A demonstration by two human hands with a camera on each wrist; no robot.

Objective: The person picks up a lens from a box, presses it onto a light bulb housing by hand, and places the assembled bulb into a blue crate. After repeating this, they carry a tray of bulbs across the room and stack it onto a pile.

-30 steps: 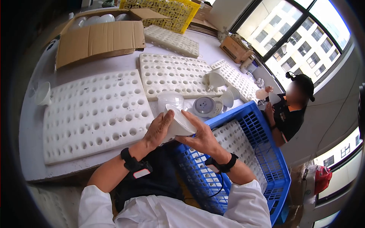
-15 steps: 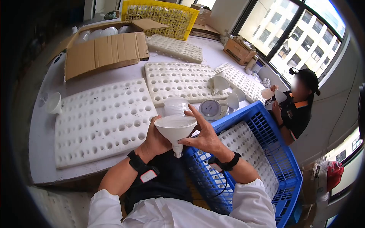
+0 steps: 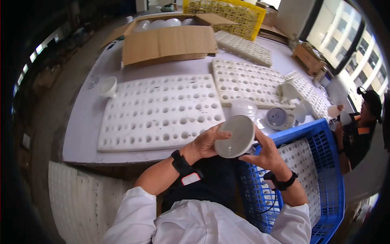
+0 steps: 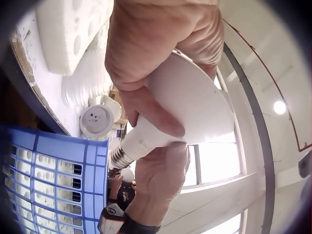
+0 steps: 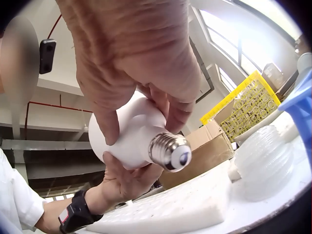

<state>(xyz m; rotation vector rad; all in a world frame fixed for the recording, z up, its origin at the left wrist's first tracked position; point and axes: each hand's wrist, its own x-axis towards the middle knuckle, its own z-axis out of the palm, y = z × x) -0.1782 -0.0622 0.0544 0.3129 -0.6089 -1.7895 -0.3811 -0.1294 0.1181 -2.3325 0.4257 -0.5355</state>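
Between both hands is a white cone-shaped bulb housing (image 3: pixel 235 140), its wide round mouth tilted up toward the head camera. My left hand (image 3: pixel 204 143) grips it from the left, the thumb lying over the rim. On the other side my right hand (image 3: pixel 268 153) holds the cone with thumb and fingers spread around it. The metal screw base (image 5: pixel 171 152) points out at the narrow end in the right wrist view. Just beyond the hands stand stacked clear plastic covers (image 3: pixel 243 107) and a round white part with small holes (image 3: pixel 277 117).
White foam trays (image 3: pixel 162 112) with rows of holes cover much of the table. A blue crate (image 3: pixel 331 162) holding more foam stands at the right. Further back are a cardboard box (image 3: pixel 170 42) of domed covers and a yellow crate (image 3: pixel 258 20). Another person (image 3: pixel 363 126) works at right.
The bulb housing has turned from sideways to upright, base down, and now tilts with its mouth toward the head camera. Both hands keep hold. The head view has swung left.
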